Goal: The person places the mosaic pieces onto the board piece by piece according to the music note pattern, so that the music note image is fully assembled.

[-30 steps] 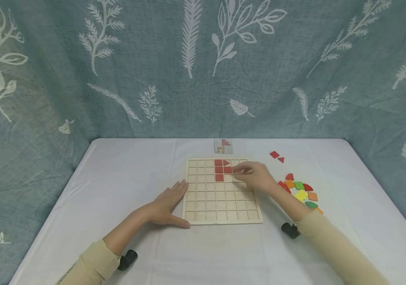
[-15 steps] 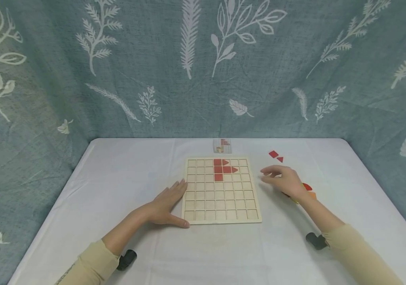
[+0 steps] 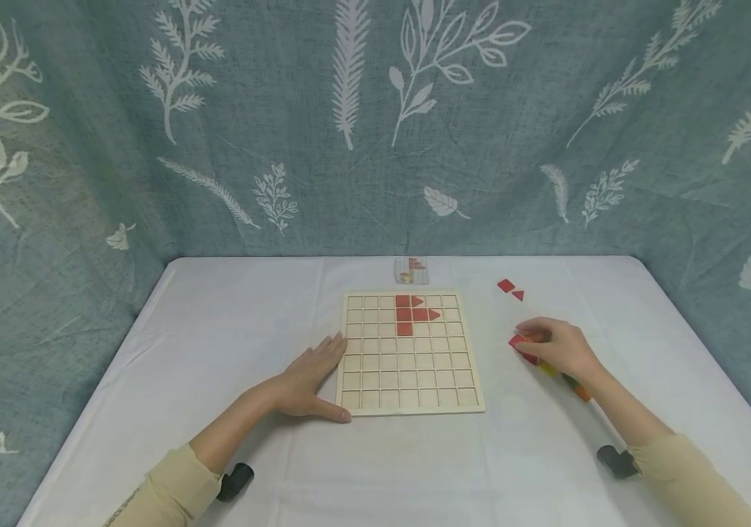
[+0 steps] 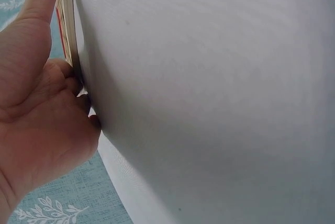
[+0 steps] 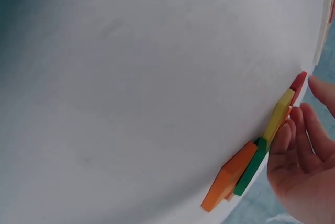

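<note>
Red tile [image 3: 516, 340] lies at your right hand [image 3: 563, 348], whether pinched I can't tell, while your left hand [image 3: 303, 380], thumb splayed from fingers, touches the wooden board [image 3: 408, 380]; piece-picking seems underway, likely calling for a clean lift.

Diffuse light is washing the tabletop [image 3: 415, 468], a soft shadow is edging the left hand [image 4: 42, 114], and the right wrist view is showing a dark upper-left corner.

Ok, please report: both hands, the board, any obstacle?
Left hand touching board. Right hand at loose pieces, grip unclear. Six red shapes set, no obstacle over board.
</note>
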Demonstrator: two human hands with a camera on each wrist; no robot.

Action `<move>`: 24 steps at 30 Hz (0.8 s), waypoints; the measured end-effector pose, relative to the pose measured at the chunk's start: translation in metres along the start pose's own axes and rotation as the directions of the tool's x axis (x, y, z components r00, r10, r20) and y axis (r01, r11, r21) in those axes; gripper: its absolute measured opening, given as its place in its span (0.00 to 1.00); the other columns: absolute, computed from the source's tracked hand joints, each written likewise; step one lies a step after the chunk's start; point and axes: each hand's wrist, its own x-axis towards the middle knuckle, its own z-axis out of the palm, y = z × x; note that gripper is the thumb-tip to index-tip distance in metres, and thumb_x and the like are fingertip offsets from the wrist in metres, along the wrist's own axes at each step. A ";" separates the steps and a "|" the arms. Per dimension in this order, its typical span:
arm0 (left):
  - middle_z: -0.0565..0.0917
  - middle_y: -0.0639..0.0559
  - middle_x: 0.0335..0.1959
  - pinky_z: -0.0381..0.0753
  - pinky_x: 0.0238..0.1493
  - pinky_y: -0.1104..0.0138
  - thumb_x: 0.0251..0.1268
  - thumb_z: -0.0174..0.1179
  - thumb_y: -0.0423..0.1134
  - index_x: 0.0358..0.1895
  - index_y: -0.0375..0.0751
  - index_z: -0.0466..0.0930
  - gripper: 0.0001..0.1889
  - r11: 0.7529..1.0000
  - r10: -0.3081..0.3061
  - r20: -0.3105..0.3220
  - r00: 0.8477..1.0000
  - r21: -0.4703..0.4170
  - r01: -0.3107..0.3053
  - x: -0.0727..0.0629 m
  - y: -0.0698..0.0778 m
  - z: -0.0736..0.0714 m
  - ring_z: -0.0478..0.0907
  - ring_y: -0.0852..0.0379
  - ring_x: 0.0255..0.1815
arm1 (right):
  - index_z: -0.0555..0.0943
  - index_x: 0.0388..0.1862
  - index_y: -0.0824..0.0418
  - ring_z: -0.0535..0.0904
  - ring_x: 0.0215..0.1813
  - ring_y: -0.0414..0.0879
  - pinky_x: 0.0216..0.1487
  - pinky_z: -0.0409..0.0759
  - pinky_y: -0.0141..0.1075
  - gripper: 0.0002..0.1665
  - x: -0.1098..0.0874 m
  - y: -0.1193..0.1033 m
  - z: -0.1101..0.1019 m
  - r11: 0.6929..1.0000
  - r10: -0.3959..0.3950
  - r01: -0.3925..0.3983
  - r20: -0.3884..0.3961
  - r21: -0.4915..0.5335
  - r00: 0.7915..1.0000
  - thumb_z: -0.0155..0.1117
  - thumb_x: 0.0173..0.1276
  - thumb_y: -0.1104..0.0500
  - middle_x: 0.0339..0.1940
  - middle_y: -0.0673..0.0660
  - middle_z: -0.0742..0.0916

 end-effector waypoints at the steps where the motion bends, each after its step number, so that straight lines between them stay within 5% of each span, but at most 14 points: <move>1: 0.41 0.36 0.79 0.38 0.76 0.47 0.46 0.71 0.64 0.77 0.29 0.40 0.65 1.000 0.000 0.000 1.000 0.001 0.000 0.000 0.000 0.000 0.35 0.41 0.79 | 0.81 0.55 0.65 0.79 0.45 0.53 0.45 0.82 0.42 0.23 -0.001 0.001 0.000 1.000 -0.004 0.004 0.000 -0.004 1.000 0.70 0.64 0.55 0.47 0.62 0.85; 13: 0.41 0.37 0.79 0.37 0.76 0.48 0.46 0.71 0.64 0.77 0.30 0.40 0.65 1.000 -0.008 0.004 1.000 0.004 0.008 0.001 -0.001 0.002 0.35 0.41 0.79 | 0.81 0.54 0.65 0.79 0.51 0.58 0.54 0.78 0.54 0.22 -0.002 0.002 0.002 0.998 -0.058 0.059 0.019 -0.025 0.998 0.71 0.63 0.58 0.49 0.64 0.85; 24: 0.41 0.37 0.79 0.37 0.76 0.48 0.47 0.72 0.62 0.77 0.30 0.40 0.65 1.000 -0.002 -0.008 1.000 0.000 0.002 0.000 -0.001 0.003 0.35 0.42 0.79 | 0.81 0.54 0.64 0.81 0.47 0.55 0.45 0.83 0.45 0.21 0.000 -0.006 0.007 0.999 -0.040 0.041 0.004 -0.018 0.999 0.70 0.64 0.58 0.47 0.62 0.86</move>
